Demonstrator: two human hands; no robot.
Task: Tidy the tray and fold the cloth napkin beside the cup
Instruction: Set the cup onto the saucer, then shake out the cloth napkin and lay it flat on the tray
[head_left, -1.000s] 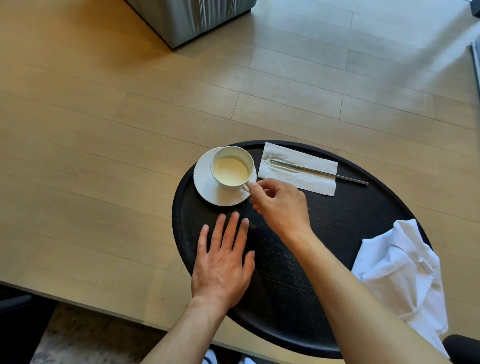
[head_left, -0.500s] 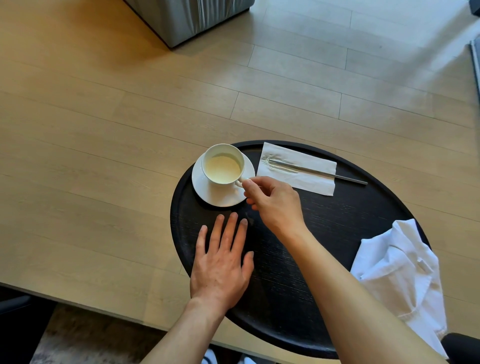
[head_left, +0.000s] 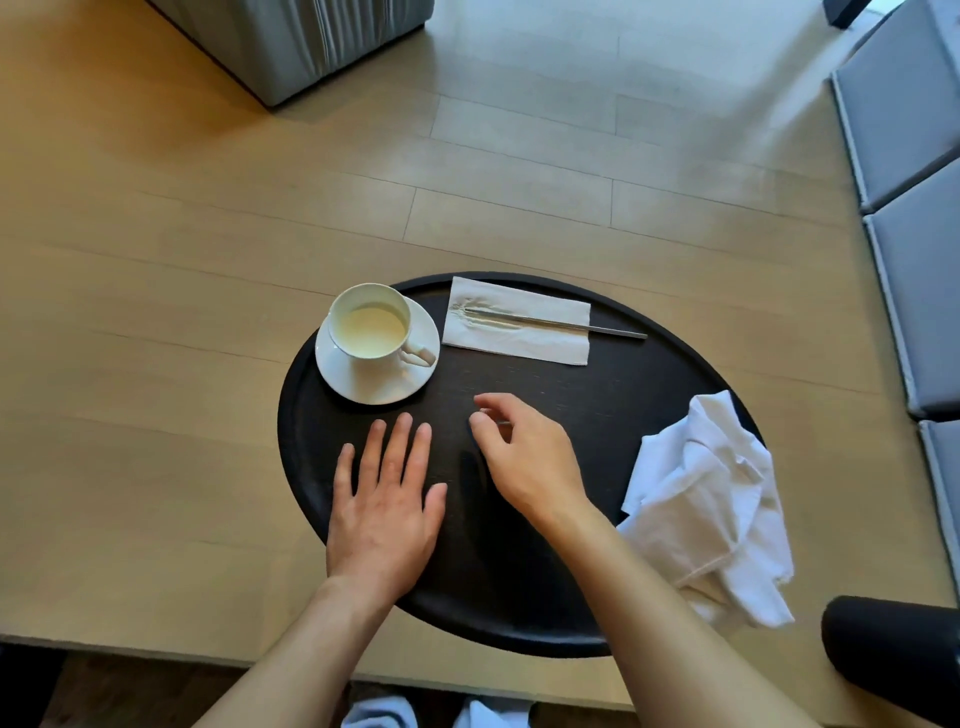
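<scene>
One round black tray (head_left: 613, 587) sits on a pale wooden surface (head_left: 156, 312), and everything the task concerns is on or against it. At the tray's far left stands one white cup (head_left: 370, 322) holding a pale creamy liquid, upright on one white saucer (head_left: 377, 387), its handle turned toward the right and the near side. Nearer the viewer, the left hand (head_left: 384, 512) lies flat, palm down on the bare tray, fingers spread and straight, gripping nothing; its fingertips stop just short of the saucer's rim. To its right the right hand (head_left: 524, 457) hovers low over the middle of the tray, fingers loosely curled with thumb and forefinger apart, empty, clear of the cup handle. Along the tray's far edge, just right of the saucer, lies one flat paper napkin (head_left: 519, 338), rectangular and a little wrinkled at its left end, with one slim metal utensil (head_left: 618, 330) resting lengthwise across it; the utensil's right end juts past the napkin onto the tray, and what kind of utensil it is cannot be made out. At the far right, one white cloth napkin (head_left: 711, 509) lies crumpled and unfolded, draped over the tray's right rim and spilling onto the wood, well apart from the cup. Beyond it, three grey cushions (head_left: 914, 223) line the right edge of view.
</scene>
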